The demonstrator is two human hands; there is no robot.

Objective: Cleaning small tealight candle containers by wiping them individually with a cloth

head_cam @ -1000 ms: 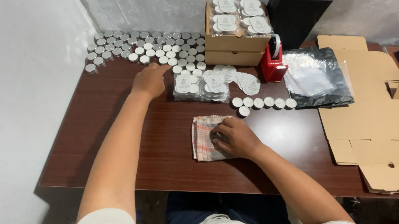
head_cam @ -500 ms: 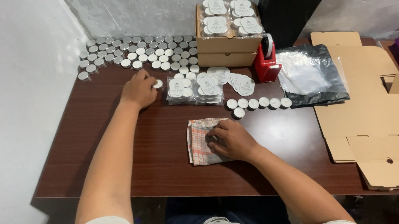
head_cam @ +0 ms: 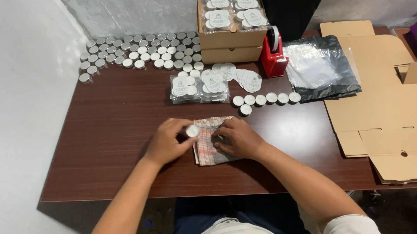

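Observation:
My left hand (head_cam: 167, 142) holds a small round tealight candle (head_cam: 192, 130) between its fingertips, right at the left edge of a checked cloth (head_cam: 206, 146) lying on the dark wooden table (head_cam: 108, 137). On that cloth rests my right hand (head_cam: 239, 138), fingers curled and pressing down; whether something is under the fingers stays hidden. A short row of tealights (head_cam: 265, 99) lies just beyond the cloth.
Several loose tealights (head_cam: 137, 54) cover the far left of the table. Bagged packs (head_cam: 197, 86) and round labels (head_cam: 245, 78) sit mid-table, before a cardboard box (head_cam: 233, 41) with packs on top. A red tape dispenser (head_cam: 273, 55), plastic bags (head_cam: 319, 67) and flat cardboard (head_cam: 391, 101) lie right.
My left hand has come back from the loose tealights at the far left to the cloth, carrying one tealight. My right hand stayed on the cloth.

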